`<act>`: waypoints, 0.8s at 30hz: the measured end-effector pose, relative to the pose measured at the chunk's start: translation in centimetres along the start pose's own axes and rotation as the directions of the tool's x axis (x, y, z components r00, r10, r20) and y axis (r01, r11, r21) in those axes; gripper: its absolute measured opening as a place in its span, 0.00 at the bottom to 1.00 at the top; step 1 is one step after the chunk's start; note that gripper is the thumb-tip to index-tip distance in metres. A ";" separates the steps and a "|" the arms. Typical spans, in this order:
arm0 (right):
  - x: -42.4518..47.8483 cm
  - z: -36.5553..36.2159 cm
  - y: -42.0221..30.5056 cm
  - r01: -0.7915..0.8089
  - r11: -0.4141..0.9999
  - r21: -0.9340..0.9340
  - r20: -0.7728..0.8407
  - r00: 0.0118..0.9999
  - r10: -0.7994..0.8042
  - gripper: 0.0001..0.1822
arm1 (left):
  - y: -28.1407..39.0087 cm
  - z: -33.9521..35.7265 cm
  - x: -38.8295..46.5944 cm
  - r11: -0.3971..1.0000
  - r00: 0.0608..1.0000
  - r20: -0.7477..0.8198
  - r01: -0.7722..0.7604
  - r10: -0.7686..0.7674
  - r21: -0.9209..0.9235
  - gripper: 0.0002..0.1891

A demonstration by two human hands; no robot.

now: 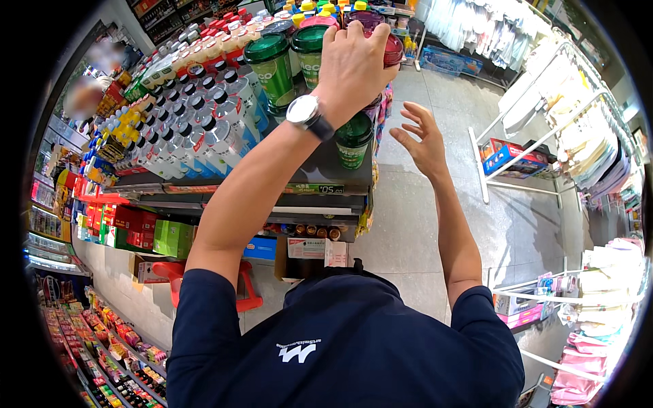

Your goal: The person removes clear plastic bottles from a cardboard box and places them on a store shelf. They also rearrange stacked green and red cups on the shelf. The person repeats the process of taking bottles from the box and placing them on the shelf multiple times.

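Observation:
My left hand point(352, 69), with a watch point(304, 113) on its wrist, grips a cup with a dark red lid point(393, 50) from above; the fingers hide most of the cup. Two green-lidded Meco cups point(270, 71) point(309, 53) stand just left of this hand, the front one above another cup. Below the left wrist a third green-lidded Meco cup point(353, 145) stands alone near the front corner of the dark shelf top point(326, 168). My right hand point(421, 140) is raised over the aisle beside the shelf, its fingers apart and nothing in them.
Rows of black-capped clear bottles point(204, 120) fill the shelf left of the cups. A red plastic stool point(250, 290) and an open carton point(306, 255) are on the floor below. White clothes racks point(535, 148) line the right side of the tiled aisle point(408, 219).

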State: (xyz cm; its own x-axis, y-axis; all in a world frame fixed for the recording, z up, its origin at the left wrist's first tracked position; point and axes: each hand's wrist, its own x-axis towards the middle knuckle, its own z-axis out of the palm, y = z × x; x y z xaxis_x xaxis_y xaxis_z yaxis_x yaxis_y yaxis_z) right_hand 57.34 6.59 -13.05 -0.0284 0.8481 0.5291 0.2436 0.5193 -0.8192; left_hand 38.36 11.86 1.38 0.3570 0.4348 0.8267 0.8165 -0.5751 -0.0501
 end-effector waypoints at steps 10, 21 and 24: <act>2.1 -2.5 1.2 -0.041 0.998 -0.045 -0.064 0.997 0.038 0.31 | -1.0 4.0 1.2 0.988 0.986 0.119 0.099 -0.113 0.118 0.29; -2.2 2.5 -2.2 0.018 0.980 -0.196 0.054 0.998 -0.007 0.51 | -2.5 -2.3 -3.5 0.986 0.959 -0.272 0.038 -0.082 -0.163 0.30; -3.2 5.2 -3.1 -0.017 0.980 -0.200 0.001 1.000 0.017 0.54 | -4.2 -2.9 -11.0 0.849 0.830 -0.263 0.390 -0.492 -0.356 0.25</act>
State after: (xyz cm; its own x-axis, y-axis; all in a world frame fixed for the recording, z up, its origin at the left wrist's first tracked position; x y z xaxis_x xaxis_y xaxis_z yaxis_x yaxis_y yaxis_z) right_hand 51.61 2.83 -13.36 -0.0248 0.8570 0.5147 0.4328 0.4733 -0.7672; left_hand 29.64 7.46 -5.88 -0.2245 0.4610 0.8585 0.6707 -0.5660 0.4793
